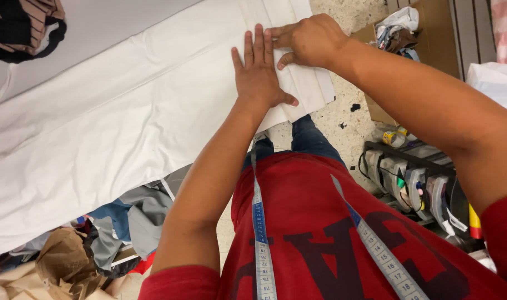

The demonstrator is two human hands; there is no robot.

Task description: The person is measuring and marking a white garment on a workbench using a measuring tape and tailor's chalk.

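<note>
A long white sheet of fabric [109, 116] lies spread over a table, its near end folded into layers. My left hand [259, 72] rests flat on that folded end, fingers together and pointing away from me. My right hand [309, 40] presses down just beside it, fingertips on the fold's edge, touching the left hand's fingers. Neither hand grips the cloth. A measuring tape [260, 233] hangs around my neck over a red shirt.
Striped dark cloth [26, 25] lies at the table's far left corner. Grey and blue fabric scraps [137, 214] and crumpled brown paper [64, 261] pile up under the table edge. A cardboard box of scraps [398, 30] and a machine with ink tanks [414, 186] stand on the floor at right.
</note>
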